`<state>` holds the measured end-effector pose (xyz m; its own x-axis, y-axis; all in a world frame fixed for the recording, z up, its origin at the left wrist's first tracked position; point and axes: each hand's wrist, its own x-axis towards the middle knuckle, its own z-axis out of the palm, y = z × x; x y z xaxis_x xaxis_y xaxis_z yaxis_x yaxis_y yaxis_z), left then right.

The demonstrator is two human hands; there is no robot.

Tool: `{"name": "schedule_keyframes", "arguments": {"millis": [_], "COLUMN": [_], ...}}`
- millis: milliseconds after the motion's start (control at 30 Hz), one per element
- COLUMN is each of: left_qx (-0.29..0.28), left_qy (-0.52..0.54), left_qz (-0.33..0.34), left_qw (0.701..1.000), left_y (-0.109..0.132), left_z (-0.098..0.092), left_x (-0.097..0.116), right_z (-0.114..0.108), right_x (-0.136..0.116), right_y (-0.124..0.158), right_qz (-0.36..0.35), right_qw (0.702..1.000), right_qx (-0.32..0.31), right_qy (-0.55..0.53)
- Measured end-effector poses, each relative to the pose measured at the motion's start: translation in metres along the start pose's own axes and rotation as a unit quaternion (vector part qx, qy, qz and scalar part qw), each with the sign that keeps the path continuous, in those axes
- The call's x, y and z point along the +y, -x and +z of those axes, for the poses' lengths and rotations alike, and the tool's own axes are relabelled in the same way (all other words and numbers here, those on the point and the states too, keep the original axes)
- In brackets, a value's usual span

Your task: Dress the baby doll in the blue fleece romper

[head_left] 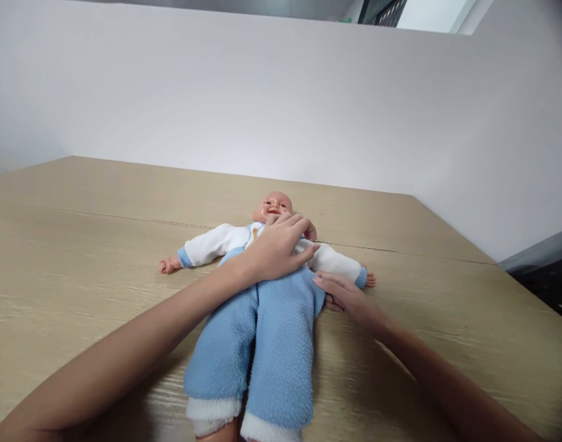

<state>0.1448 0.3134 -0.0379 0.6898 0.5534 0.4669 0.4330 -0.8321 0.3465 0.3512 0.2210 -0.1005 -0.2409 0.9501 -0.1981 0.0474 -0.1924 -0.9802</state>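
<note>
A baby doll (pixel 281 344) in a white top and fuzzy blue trousers with white cuffs lies on its back, arms spread, head at the far end. My left hand (pixel 281 245) rests across its chest, fingers bent over near the neck and thumb stretched out to the right, covering much of the top. At the doll's hip on the right, my right hand (pixel 343 294) has its fingers closed on the edge of the blue trousers, where the cloth flares outward. The doll's feet are cut off by the lower frame edge.
The doll lies on a wide light wood table (pixel 101 245) with a seam running across it. Behind stands a white wall (pixel 262 104), with a window opening (pixel 432 15) at the top right. A dark object (pixel 550 276) is beyond the table's right edge.
</note>
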Motion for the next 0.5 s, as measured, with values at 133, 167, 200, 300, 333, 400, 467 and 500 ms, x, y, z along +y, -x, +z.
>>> {"name": "schedule_keyframes", "arguments": {"millis": [133, 167, 200, 300, 333, 400, 467, 500], "left_qx": [-0.059, -0.073, -0.088, -0.135, -0.148, -0.167, -0.172, -0.17], "left_qy": [0.009, 0.009, 0.008, 0.006, 0.011, 0.024, 0.029, 0.03], "left_qz": [0.019, 0.023, 0.025, 0.019, 0.017, 0.005, -0.021, -0.036], "left_qw": [0.998, 0.997, 0.996, 0.991, 0.989, 0.986, 0.984, 0.984], "left_y": [0.003, 0.004, 0.004, 0.004, 0.004, 0.003, 0.002, 0.002], "left_z": [0.002, 0.002, 0.002, 0.0, -0.001, -0.003, -0.004, -0.004], "left_x": [-0.002, -0.002, -0.003, -0.002, -0.001, 0.001, 0.002, 0.002], "right_z": [-0.002, -0.001, 0.0, 0.0, -0.001, -0.002, -0.002, -0.001], "right_x": [-0.005, -0.005, -0.005, -0.002, -0.001, 0.001, 0.003, 0.003], "right_y": [-0.009, -0.01, -0.011, -0.013, -0.014, -0.014, -0.013, -0.012], "right_qz": [-0.007, -0.005, -0.004, -0.011, -0.019, -0.036, -0.064, -0.083], "right_qw": [1.0, 0.999, 0.998, 0.998, 0.998, 0.998, 0.997, 0.994], "right_qx": [0.002, 0.007, 0.011, 0.011, 0.012, 0.021, 0.045, 0.064], "right_qy": [-0.026, -0.041, -0.055, -0.067, -0.06, -0.037, -0.001, 0.025]}}
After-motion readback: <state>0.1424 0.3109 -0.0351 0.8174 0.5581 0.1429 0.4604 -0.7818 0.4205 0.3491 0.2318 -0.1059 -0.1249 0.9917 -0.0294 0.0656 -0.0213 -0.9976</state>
